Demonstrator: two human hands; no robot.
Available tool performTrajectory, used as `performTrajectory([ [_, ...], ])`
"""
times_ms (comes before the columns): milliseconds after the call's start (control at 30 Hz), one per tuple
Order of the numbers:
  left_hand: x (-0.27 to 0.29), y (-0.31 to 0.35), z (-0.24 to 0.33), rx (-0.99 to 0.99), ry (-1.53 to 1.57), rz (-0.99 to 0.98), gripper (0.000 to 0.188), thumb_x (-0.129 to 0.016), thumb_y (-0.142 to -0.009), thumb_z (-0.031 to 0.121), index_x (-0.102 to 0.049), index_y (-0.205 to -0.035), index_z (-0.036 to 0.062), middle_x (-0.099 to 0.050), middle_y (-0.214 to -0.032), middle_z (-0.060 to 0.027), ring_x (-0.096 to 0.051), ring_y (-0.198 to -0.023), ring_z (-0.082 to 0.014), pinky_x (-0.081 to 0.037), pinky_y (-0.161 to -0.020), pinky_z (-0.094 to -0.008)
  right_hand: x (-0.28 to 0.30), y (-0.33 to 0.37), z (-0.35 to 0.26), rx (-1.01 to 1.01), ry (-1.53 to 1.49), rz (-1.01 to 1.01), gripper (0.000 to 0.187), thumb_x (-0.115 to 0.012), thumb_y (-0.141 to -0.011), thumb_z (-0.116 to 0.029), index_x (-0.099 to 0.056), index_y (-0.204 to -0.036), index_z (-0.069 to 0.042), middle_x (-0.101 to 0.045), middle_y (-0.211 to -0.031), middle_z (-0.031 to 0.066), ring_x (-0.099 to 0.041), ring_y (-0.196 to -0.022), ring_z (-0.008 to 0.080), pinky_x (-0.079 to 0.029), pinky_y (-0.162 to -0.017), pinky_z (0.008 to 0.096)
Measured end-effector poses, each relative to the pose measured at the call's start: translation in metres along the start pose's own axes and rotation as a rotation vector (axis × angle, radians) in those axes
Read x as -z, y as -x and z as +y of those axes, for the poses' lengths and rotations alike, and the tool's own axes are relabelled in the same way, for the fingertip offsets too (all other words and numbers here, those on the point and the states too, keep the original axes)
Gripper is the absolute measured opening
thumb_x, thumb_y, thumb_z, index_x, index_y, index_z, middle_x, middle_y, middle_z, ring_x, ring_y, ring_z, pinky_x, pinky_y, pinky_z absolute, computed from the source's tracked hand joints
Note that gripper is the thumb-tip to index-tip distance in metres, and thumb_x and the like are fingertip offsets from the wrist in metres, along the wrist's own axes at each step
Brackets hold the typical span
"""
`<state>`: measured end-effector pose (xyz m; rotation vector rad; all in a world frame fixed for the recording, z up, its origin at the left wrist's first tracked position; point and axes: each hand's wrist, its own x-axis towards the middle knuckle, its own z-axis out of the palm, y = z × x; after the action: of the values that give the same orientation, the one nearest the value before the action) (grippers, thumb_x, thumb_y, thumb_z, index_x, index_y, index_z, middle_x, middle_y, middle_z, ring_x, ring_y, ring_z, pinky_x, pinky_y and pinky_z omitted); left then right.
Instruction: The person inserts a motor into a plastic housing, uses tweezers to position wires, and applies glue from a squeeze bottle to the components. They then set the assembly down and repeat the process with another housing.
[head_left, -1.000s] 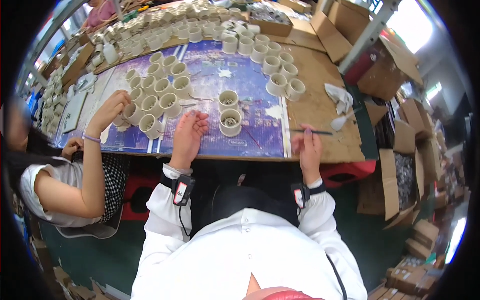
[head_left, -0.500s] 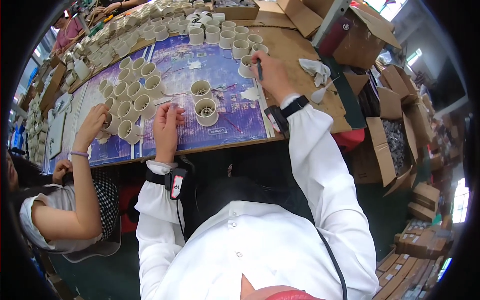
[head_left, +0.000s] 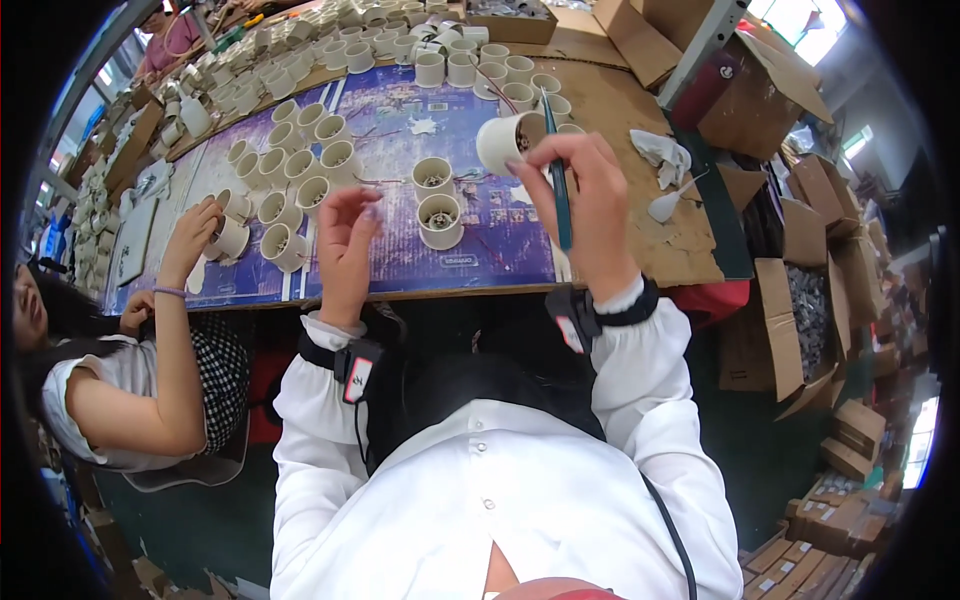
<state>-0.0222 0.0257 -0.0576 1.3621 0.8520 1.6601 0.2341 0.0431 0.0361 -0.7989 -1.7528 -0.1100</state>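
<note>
My right hand point(head_left: 598, 210) is closed on the rim of a white round cup point(head_left: 497, 147), raised above the table and tipped so its metal-filled inside shows. Red wires trail from this cup. The same hand also grips slim dark teal tweezers point(head_left: 560, 205), pointed tip up. My left hand point(head_left: 348, 245) hovers over the table's near part, fingers loosely bent and apart, holding nothing. Between my hands, two similar cups point(head_left: 440, 222) stand upright with metal parts inside and thin red wires beside them.
Several more white cups point(head_left: 300, 165) stand left of centre, others point(head_left: 430, 70) at the back. A person's hand point(head_left: 190, 240) touches a cup at the left. A crumpled white cloth point(head_left: 660, 150) and a white bottle point(head_left: 665, 207) lie at right; an open carton point(head_left: 780, 310) stands beyond the table.
My right hand has come nearer from the cups at the back right, lifting one cup with it. My left hand has risen slightly. The view has shifted a little.
</note>
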Motion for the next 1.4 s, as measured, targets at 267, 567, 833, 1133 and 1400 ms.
performTrajectory([
  [267, -0.072, 0.012, 0.050, 0.303, 0.585, -0.193, 0.047, -0.046, -0.097, 0.015, -0.029, -0.141, 0.0081, -0.048, -0.131, -0.0122, -0.051, -0.116, -0.0215, -0.045, -0.097, -0.0352, -0.027, 0.035, -0.052, -0.013, -0.236, -0.036, 0.020, -0.074, -0.077, -0.002, -0.058, -0.088, -0.004, -0.064, -0.080, 0.0081, -0.059, -0.066, 0.0187, -0.047, -0.061, 0.0282],
  [567, -0.037, 0.013, 0.045, 0.559, 0.789, -0.358, 0.051, -0.026, -0.099, 0.042, -0.035, -0.137, 0.0084, -0.050, -0.127, -0.0233, -0.065, -0.094, -0.0310, -0.058, -0.073, -0.0375, -0.004, 0.051, -0.038, -0.568, -0.650, -0.057, 0.013, -0.057, -0.095, -0.012, -0.054, -0.102, -0.002, -0.068, -0.096, 0.0088, -0.061, -0.076, 0.0114, -0.048, -0.073, 0.0236],
  [833, -0.039, 0.015, 0.034, 0.568, 0.980, -0.427, 0.059, -0.023, -0.096, 0.051, -0.041, -0.128, 0.0043, -0.054, -0.119, -0.0281, -0.068, -0.076, -0.0328, -0.058, -0.053, -0.0339, -0.012, 0.056, -0.035, -0.536, -0.614, -0.213, 0.015, -0.056, -0.094, -0.010, -0.051, -0.106, -0.001, -0.065, -0.105, 0.0108, -0.060, -0.088, 0.0120, -0.048, -0.079, 0.0250],
  [1133, -0.037, 0.018, 0.033, 0.677, 0.886, -0.347, 0.061, -0.022, -0.097, 0.054, -0.042, -0.126, 0.0036, -0.058, -0.109, -0.0253, -0.065, -0.058, -0.0285, -0.050, -0.037, -0.0279, -0.024, 0.055, -0.037, -0.649, -1.126, -0.247, 0.020, -0.060, -0.090, -0.001, -0.047, -0.105, -0.003, -0.063, -0.105, 0.0092, -0.059, -0.094, 0.0119, -0.048, -0.082, 0.0246],
  [1400, -0.033, 0.024, 0.034, 0.631, 0.791, -0.372, 0.067, -0.022, -0.096, 0.058, -0.040, -0.130, 0.0031, -0.062, -0.105, -0.0174, -0.065, -0.063, -0.0244, -0.047, -0.039, -0.0242, -0.028, 0.053, -0.038, -0.650, -1.116, -0.271, 0.023, -0.062, -0.087, 0.003, -0.046, -0.103, -0.004, -0.064, -0.098, 0.0071, -0.060, -0.094, 0.0118, -0.048, -0.084, 0.0252],
])
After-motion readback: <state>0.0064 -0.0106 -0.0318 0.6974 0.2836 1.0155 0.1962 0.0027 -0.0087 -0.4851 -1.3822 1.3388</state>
